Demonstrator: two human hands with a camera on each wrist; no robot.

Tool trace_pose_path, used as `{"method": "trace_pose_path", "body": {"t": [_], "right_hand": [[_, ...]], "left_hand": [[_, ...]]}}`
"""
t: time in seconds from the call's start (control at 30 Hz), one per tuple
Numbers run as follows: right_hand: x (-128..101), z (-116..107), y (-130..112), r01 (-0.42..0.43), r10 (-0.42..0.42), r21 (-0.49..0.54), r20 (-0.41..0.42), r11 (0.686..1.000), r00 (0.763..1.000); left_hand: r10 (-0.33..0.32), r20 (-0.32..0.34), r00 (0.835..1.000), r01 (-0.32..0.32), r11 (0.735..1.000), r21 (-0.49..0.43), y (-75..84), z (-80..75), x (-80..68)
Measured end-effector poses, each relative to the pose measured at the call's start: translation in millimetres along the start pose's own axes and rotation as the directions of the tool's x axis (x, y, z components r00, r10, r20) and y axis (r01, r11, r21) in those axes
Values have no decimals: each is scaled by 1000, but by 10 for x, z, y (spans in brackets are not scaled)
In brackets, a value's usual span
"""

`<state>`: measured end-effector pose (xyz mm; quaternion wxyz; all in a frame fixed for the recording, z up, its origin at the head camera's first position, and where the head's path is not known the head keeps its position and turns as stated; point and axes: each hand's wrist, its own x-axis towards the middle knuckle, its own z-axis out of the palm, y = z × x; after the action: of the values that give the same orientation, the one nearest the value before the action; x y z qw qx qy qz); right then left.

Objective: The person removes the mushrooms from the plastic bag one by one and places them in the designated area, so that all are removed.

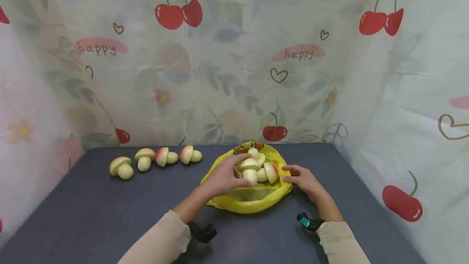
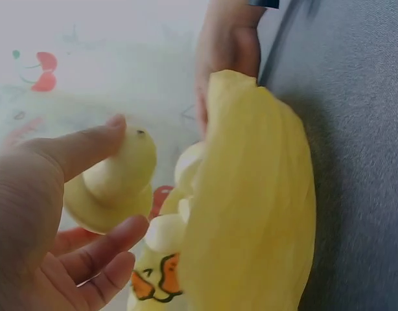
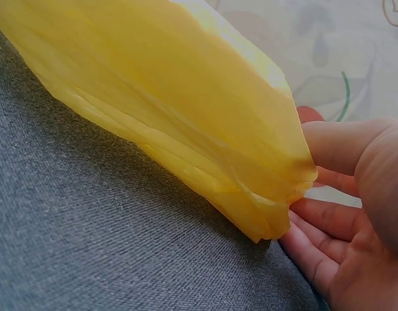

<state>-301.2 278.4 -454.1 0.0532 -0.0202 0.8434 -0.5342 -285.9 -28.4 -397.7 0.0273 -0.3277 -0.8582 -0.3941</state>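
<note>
My left hand (image 1: 224, 177) grips a toy mushroom (image 1: 250, 167) between thumb and fingers, its pale cap up and its stem down, over the mouth of a yellow plastic bag (image 1: 249, 207). In the left wrist view the thumb presses on the stem of this mushroom (image 2: 124, 165). Several more mushrooms lie in the bag, among them one with a pink-tipped cap (image 1: 271, 172). At the bag's right side my right hand (image 1: 307, 182) pinches the rim. Seen from the right wrist, the thumb and fingers meet the edge of the yellow plastic (image 3: 205, 123).
Several cream mushrooms stand or lie in a row at the table's back left, from one at the far left (image 1: 122, 168) to one nearer the bag (image 1: 190, 155). The dark grey table (image 1: 110, 211) ends at a printed curtain (image 1: 234, 52) behind and at both sides.
</note>
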Motion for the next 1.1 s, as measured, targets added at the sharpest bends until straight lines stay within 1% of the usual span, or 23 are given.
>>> {"method": "trace_pose_path", "body": {"t": [0.07, 0.17, 0.27, 0.37, 0.5, 0.67, 0.8, 0.9, 1.0, 1.1], "right_hand": [[0, -3, 0, -1, 1, 2, 3, 1000, 1000], [3, -7, -8, 5, -5, 10, 4, 1000, 1000], [5, -11, -19, 12, -12, 15, 3, 1000, 1000], [0, -12, -25, 12, -12, 10, -1, 1000, 1000], [-7, -6, -20, 6, -6, 4, -2, 1000, 1000], [-6, 8, -6, 1, -1, 5, 1, 1000, 1000], [-7, 9, -2, 3, -3, 6, -4, 1000, 1000], [-11, 12, -6, 4, -4, 5, -4, 1000, 1000], [-15, 15, -12, 3, -3, 6, -2, 1000, 1000], [-12, 18, -16, -3, 3, 8, -5, 1000, 1000]], "left_hand": [[-13, -27, 1000, 12, 1000, -18, 2, -58, -45], [-45, -80, 996, 45, 999, -7, 4, -145, -127], [-65, -135, 989, 66, 998, 1, 9, -227, -202], [-55, -191, 980, 60, 998, 18, -2, -287, -267], [-36, -255, 966, 60, 994, 86, -88, -331, -356], [-34, -320, 947, 85, 985, 147, -251, -376, -477], [-32, -339, 940, 100, 978, 185, -370, -415, -571], [-51, -345, 937, 127, 972, 200, -450, -448, -654], [-79, -358, 930, 162, 964, 209, -532, -492, -743], [-90, -368, 926, 183, 956, 227, -629, -544, -833]]}}
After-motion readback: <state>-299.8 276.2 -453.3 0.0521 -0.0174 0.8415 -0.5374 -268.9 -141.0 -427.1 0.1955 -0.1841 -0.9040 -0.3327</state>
